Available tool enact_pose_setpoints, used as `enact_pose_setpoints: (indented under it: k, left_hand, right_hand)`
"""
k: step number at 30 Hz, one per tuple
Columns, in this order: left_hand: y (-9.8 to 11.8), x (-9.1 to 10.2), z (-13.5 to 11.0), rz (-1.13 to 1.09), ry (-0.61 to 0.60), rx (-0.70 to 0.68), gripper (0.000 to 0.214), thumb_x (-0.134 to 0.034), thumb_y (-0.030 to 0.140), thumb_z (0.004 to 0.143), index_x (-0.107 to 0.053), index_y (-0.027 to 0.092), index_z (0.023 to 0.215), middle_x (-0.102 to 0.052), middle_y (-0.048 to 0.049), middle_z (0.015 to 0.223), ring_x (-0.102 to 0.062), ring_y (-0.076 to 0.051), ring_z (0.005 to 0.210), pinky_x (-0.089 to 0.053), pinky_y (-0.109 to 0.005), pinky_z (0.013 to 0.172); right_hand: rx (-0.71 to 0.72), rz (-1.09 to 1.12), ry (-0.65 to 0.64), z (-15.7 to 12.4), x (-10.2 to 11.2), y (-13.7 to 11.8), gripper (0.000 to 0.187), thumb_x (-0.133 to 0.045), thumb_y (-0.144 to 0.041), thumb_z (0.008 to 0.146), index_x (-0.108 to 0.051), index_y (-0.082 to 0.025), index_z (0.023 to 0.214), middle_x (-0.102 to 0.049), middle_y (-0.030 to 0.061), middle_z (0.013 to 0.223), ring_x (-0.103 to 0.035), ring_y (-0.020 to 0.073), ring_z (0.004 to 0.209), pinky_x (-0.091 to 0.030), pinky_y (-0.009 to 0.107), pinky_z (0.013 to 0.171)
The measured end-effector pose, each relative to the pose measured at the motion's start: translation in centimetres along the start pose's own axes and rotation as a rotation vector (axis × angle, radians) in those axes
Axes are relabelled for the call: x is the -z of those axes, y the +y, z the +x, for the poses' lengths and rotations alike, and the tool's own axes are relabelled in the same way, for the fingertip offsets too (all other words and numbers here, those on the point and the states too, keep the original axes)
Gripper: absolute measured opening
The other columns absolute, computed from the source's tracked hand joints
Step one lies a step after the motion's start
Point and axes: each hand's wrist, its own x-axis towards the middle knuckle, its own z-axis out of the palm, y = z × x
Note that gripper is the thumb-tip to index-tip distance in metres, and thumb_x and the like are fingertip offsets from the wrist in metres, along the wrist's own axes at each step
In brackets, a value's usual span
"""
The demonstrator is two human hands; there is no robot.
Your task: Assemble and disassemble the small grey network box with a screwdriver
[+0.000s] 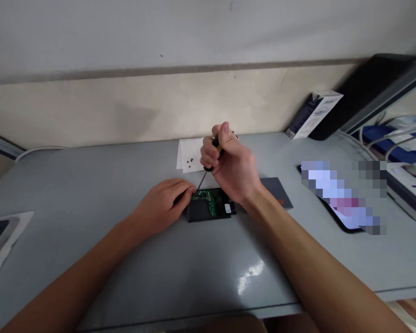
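Here, right hand (235,164) curled closed, gripping screwdriver (208,169)

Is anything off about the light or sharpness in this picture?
In the head view, a bright glare patch shows on the glossy gray table, between the forearms; also in the head view, blocky pixelation hides the screen of the phone, and the green circuit board looks soft, its tiny parts hard to make out.

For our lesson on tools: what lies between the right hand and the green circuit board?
In the head view, the screwdriver's shaft slants from the right hand down toward the green circuit board.
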Motion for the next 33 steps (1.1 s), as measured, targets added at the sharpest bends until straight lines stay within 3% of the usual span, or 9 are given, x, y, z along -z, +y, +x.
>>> enact_pose_setpoints:
  k: [6,16,24,33]
  left_hand:
    - [0.15,0.14,-0.01,-0.011,-0.006,0.008,0.033,-0.038,0.028,0.107,-0.069,0.020,0.100,-0.077,-0.0041,0.098,-0.071,-0.021,0.092,-0.056,-0.035,0.091]
    - [0.24,0.20,0.12,-0.020,-0.022,0.025,0.033,-0.038,0.030,0.107,-0.069,0.021,0.100,-0.078,-0.0051,0.099,-0.071,-0.021,0.093,-0.057,-0.037,0.092]
    - [0.28,0.26,0.10,-0.023,-0.032,0.038,0.034,-0.037,0.030,0.107,-0.069,0.021,0.100,-0.078,-0.0048,0.100,-0.071,-0.021,0.093,-0.056,-0.036,0.092]
    - [0.24,0.29,0.10,-0.021,-0.025,0.031,0.033,-0.038,0.030,0.107,-0.069,0.021,0.101,-0.078,-0.0053,0.100,-0.071,-0.021,0.095,-0.056,-0.036,0.094]
  right_hand:
    - [0.019,-0.069,-0.045,0.30,0.38,0.16,0.041,-0.057,-0.065,0.100,-0.055,-0.025,0.091,-0.054,-0.0008,0.079,-0.056,0.0129,0.070,-0.050,0.029,0.067]
    - [0.015,-0.020,-0.052,-0.16,0.05,0.01,0.049,-0.048,-0.072,0.099,-0.053,-0.026,0.084,-0.040,-0.0027,0.065,-0.040,0.0136,0.057,-0.044,0.030,0.056]
    - [-0.001,-0.057,-0.039,0.08,0.12,-0.41,0.051,-0.054,-0.074,0.096,-0.054,-0.024,0.082,-0.051,-0.0002,0.072,-0.050,0.0129,0.064,-0.047,0.029,0.060]
    - [-0.013,-0.019,-0.005,-0.13,0.05,-0.44,0.046,-0.050,-0.067,0.102,-0.050,-0.027,0.081,-0.037,-0.0042,0.062,-0.037,0.0130,0.053,-0.042,0.029,0.052]
